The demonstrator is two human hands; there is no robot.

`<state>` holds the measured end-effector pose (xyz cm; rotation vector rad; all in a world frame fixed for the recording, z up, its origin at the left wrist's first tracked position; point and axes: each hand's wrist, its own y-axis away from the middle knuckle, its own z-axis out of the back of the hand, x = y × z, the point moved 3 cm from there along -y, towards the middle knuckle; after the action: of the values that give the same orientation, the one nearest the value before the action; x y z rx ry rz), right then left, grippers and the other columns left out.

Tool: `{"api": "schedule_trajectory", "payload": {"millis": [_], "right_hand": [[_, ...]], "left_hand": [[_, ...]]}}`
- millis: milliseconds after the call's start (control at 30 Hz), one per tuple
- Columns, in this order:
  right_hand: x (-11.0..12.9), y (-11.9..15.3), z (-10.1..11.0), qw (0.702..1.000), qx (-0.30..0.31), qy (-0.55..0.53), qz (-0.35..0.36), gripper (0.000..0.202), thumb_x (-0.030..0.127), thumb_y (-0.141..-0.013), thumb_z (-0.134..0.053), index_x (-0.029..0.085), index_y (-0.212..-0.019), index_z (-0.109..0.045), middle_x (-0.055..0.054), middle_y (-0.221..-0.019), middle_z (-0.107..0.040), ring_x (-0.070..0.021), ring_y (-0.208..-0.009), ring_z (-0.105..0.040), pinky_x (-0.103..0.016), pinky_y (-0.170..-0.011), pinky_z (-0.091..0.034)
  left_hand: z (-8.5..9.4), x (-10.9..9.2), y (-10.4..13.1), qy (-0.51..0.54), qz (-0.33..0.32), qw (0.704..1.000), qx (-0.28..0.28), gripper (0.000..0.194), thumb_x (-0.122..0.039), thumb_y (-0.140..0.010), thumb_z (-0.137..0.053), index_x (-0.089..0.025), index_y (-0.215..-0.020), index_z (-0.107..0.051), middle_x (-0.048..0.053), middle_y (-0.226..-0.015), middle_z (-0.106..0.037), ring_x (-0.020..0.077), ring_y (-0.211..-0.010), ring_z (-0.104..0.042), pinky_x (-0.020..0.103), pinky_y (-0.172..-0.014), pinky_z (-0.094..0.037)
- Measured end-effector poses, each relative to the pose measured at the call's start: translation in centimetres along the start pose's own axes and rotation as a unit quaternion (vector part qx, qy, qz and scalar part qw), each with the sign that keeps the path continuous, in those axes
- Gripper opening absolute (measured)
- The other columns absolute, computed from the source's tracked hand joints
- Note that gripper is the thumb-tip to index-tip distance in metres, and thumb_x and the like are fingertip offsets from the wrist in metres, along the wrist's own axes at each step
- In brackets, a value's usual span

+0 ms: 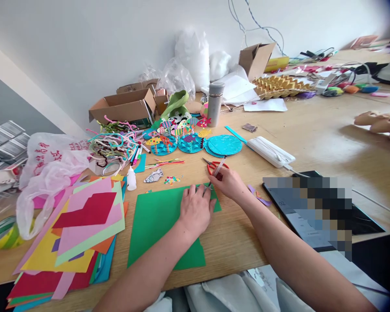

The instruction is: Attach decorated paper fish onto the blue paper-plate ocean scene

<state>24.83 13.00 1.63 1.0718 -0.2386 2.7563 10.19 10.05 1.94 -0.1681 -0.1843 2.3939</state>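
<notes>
A sheet of green paper (159, 221) lies on the table in front of me, with a notch cut out of its right side. My left hand (196, 208) rests flat on its upper right part, fingers stretched forward. Something small and greyish shows at those fingertips, mostly hidden. In my right hand (229, 184) is a slim pen (219, 167), its tip down on the paper beside my left fingers. Orange-handled scissors (211, 165) lie just behind the right hand. Further left are a paper fish cut-out (153, 175) and a small pile of coloured paper bits (172, 180).
Stacked coloured paper (84, 216) covers the left side, near a white glue bottle (131, 178) and pipe cleaners (117, 143). Blue discs with paper fish (164, 147) stand behind, before a grey flask (216, 104). A white power strip (271, 151) and a tablet (292, 216) lie right.
</notes>
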Motion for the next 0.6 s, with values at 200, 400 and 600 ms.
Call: {"api": "schedule_trajectory", "payload": {"millis": [200, 400, 600], "right_hand": [[1.3, 0.0, 0.3, 0.998, 0.018, 0.054, 0.022, 0.009, 0.023, -0.077, -0.055, 0.018, -0.07, -0.059, -0.002, -0.067, -0.063, -0.0128, -0.057, -0.053, -0.023, -0.055, -0.035], [1.2, 0.3, 0.0, 0.998, 0.007, 0.066, 0.019, 0.01, 0.023, -0.077, -0.053, 0.019, -0.068, -0.057, -0.003, -0.066, -0.063, -0.0139, -0.058, -0.054, -0.024, -0.056, -0.036], [-0.3, 0.3, -0.8, 0.999, -0.047, 0.02, -0.006, 0.013, 0.027, -0.077, -0.05, 0.02, -0.065, -0.052, -0.001, -0.061, -0.059, -0.0133, -0.054, -0.051, -0.024, -0.054, -0.034]], "left_hand": [[0.1, -0.1, -0.4, 0.0, -0.004, 1.0, -0.016, 0.028, -0.035, -0.093, -0.047, -0.018, -0.111, -0.061, 0.009, -0.115, -0.059, 0.0271, -0.109, -0.046, 0.043, -0.089, -0.042], [-0.2, 0.0, -0.3, 0.011, -0.029, 0.999, -0.034, 0.025, -0.032, -0.091, -0.051, -0.017, -0.109, -0.06, 0.008, -0.107, -0.062, 0.0256, -0.106, -0.048, 0.042, -0.089, -0.041], [-0.5, 0.2, -0.3, 0.028, -0.043, 0.998, -0.026, 0.026, -0.033, -0.091, -0.051, -0.015, -0.109, -0.059, 0.009, -0.107, -0.062, 0.0233, -0.103, -0.051, 0.039, -0.089, -0.04]]}}
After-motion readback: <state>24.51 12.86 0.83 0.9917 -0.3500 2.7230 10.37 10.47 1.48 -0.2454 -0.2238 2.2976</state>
